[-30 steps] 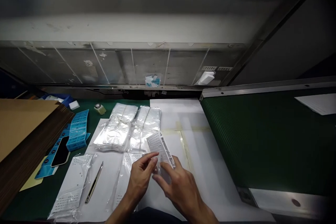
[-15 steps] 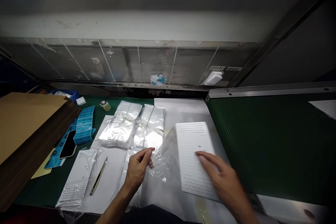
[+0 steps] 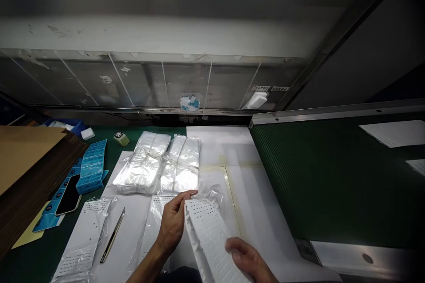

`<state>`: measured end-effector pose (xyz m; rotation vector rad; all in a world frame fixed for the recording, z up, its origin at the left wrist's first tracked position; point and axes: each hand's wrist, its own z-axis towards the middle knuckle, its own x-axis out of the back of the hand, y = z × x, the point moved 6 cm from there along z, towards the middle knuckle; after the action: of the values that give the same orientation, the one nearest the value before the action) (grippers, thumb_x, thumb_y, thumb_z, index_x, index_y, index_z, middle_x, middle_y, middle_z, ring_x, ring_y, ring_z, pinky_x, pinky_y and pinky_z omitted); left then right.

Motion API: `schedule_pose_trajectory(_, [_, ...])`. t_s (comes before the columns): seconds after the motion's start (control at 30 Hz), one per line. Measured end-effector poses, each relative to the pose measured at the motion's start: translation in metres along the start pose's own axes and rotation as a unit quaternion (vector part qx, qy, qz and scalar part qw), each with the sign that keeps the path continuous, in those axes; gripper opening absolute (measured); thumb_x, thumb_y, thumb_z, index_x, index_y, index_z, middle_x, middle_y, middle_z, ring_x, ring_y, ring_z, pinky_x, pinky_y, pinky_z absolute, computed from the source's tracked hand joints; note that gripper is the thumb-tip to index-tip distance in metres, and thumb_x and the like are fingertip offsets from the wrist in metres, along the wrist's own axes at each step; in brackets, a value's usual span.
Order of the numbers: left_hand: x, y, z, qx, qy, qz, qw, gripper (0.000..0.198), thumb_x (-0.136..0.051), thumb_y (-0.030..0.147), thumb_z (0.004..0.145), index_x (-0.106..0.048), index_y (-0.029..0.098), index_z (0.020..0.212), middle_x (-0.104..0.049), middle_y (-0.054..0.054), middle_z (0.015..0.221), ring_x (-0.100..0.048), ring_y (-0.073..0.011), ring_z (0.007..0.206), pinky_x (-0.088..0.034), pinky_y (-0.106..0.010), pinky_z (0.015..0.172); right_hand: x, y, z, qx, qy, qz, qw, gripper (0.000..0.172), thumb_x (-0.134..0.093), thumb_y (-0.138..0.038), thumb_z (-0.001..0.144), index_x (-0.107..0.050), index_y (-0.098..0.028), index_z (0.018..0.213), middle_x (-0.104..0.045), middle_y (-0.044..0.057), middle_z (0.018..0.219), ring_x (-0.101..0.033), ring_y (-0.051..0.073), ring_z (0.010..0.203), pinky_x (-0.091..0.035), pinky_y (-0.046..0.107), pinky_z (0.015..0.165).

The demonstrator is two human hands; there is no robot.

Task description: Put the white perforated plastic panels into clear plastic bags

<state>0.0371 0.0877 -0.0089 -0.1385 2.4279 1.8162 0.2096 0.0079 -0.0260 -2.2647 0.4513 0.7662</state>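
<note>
My right hand (image 3: 247,260) grips a white perforated plastic panel (image 3: 209,239) by its near right edge, tilted on edge at the bottom centre. My left hand (image 3: 174,221) pinches the mouth of a clear plastic bag (image 3: 209,193) beside the panel's far end. Under the left hand lies another bagged white panel (image 3: 153,225). Two bundles of clear bags (image 3: 159,163) lie just beyond.
A bagged panel (image 3: 84,234) and a metal blade tool (image 3: 113,235) lie at left on white paper (image 3: 245,185). Blue label strips (image 3: 91,166), a phone (image 3: 69,194) and stacked cardboard (image 3: 23,172) sit far left. A green conveyor belt (image 3: 332,177) with white sheets (image 3: 393,133) runs at right.
The right hand took the white panel from the paper at right, turned it on edge and brought it back toward the bag my left hand holds.
</note>
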Motion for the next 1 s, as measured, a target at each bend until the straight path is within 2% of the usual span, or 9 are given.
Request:
schedule_pose_trajectory(0.1, [0.007, 0.001, -0.004, -0.048, 0.009, 0.041, 0.998, 0.032, -0.048, 0.04, 0.089, -0.063, 0.021, 0.11, -0.059, -0.002, 0.078, -0.055, -0.0182, 0.086, -0.041, -0.032, 0.09, 0.022, -0.004, 0.002, -0.006, 0.076, -0.021, 0.997, 0.032, -0.076, -0.038, 0.06, -0.067, -0.018, 0.084, -0.07, 0.003, 0.073, -0.066, 0.02, 0.073, -0.046, 0.028, 0.071])
schedule_pose_trajectory(0.2, [0.002, -0.002, -0.008, -0.108, -0.004, 0.108, 0.988, 0.029, -0.047, 0.035, 0.09, -0.063, 0.023, 0.111, -0.056, -0.001, 0.076, -0.055, -0.0177, 0.083, -0.041, -0.031, 0.087, 0.024, -0.007, 0.002, 0.002, 0.153, -0.039, 0.987, 0.05, -0.075, -0.042, 0.062, -0.063, -0.019, 0.104, -0.071, 0.005, 0.083, -0.066, 0.024, 0.079, -0.048, 0.033, 0.073])
schedule_pose_trajectory(0.3, [-0.003, -0.011, -0.012, -0.114, 0.014, 0.115, 0.987, 0.028, -0.049, 0.037, 0.088, -0.064, 0.023, 0.108, -0.056, -0.007, 0.105, -0.051, -0.0224, 0.102, -0.043, -0.032, 0.086, 0.006, -0.01, 0.0, 0.06, 0.223, -0.064, 0.971, 0.088, -0.071, -0.052, 0.064, -0.029, -0.03, 0.138, -0.062, 0.008, 0.115, -0.062, 0.03, 0.094, -0.048, 0.042, 0.077])
schedule_pose_trajectory(0.37, [-0.001, -0.023, -0.015, -0.037, 0.043, 0.027, 0.998, 0.031, -0.051, 0.042, 0.086, -0.066, 0.021, 0.102, -0.048, -0.008, 0.123, -0.044, -0.0271, 0.114, -0.043, -0.034, 0.089, -0.007, -0.009, -0.001, 0.085, 0.251, -0.096, 0.96, 0.097, -0.066, -0.06, 0.065, -0.013, -0.036, 0.142, -0.046, 0.008, 0.135, -0.054, 0.033, 0.109, -0.044, 0.047, 0.086])
schedule_pose_trajectory(0.5, [0.001, -0.049, -0.033, 0.162, 0.067, -0.224, 0.959, 0.042, -0.053, 0.054, 0.081, -0.06, 0.019, 0.104, -0.058, -0.009, 0.11, -0.055, -0.0302, 0.102, -0.049, -0.038, 0.079, -0.009, 0.001, 0.0, 0.108, 0.227, -0.185, 0.95, 0.079, -0.052, -0.07, 0.07, -0.036, -0.03, 0.136, -0.04, 0.005, 0.141, -0.037, 0.029, 0.127, -0.033, 0.041, 0.101])
schedule_pose_trajectory(0.57, [0.002, -0.057, -0.043, 0.206, 0.068, -0.281, 0.935, 0.045, -0.057, 0.054, 0.078, -0.057, 0.02, 0.107, -0.062, -0.009, 0.101, -0.058, -0.0291, 0.095, -0.05, -0.038, 0.077, 0.005, 0.005, 0.002, 0.093, 0.217, -0.215, 0.948, 0.071, -0.046, -0.072, 0.072, -0.05, -0.026, 0.127, -0.051, 0.008, 0.132, -0.045, 0.03, 0.121, -0.039, 0.041, 0.095])
schedule_pose_trajectory(0.7, [0.001, -0.075, -0.057, 0.25, 0.069, -0.322, 0.911, 0.049, -0.063, 0.053, 0.074, -0.057, 0.019, 0.108, -0.064, -0.01, 0.098, -0.061, -0.029, 0.09, -0.049, -0.039, 0.079, 0.028, -0.005, 0.007, 0.096, 0.187, -0.275, 0.938, 0.06, -0.05, -0.062, 0.077, -0.054, -0.021, 0.121, -0.065, 0.009, 0.1, -0.062, 0.025, 0.08, -0.049, 0.038, 0.069])
schedule_pose_trajectory(0.87, [-0.004, -0.089, -0.064, 0.27, 0.061, -0.344, 0.897, 0.047, -0.063, 0.051, 0.076, -0.057, 0.019, 0.11, -0.064, -0.011, 0.101, -0.06, -0.029, 0.092, -0.047, -0.04, 0.083, 0.027, -0.021, 0.017, 0.116, 0.147, -0.371, 0.91, 0.039, -0.054, -0.047, 0.081, -0.057, -0.021, 0.111, -0.062, 0.005, 0.1, -0.058, 0.02, 0.085, -0.048, 0.032, 0.077])
schedule_pose_trajectory(1.0, [-0.007, -0.09, -0.068, 0.272, 0.045, -0.361, 0.891, 0.043, -0.06, 0.048, 0.079, -0.056, 0.018, 0.11, -0.062, -0.011, 0.105, -0.058, -0.0293, 0.098, -0.045, -0.042, 0.087, 0.024, -0.021, 0.021, 0.124, 0.151, -0.417, 0.888, 0.037, -0.055, -0.041, 0.08, -0.055, -0.021, 0.111, -0.063, 0.003, 0.089, -0.057, 0.018, 0.076, -0.047, 0.03, 0.072])
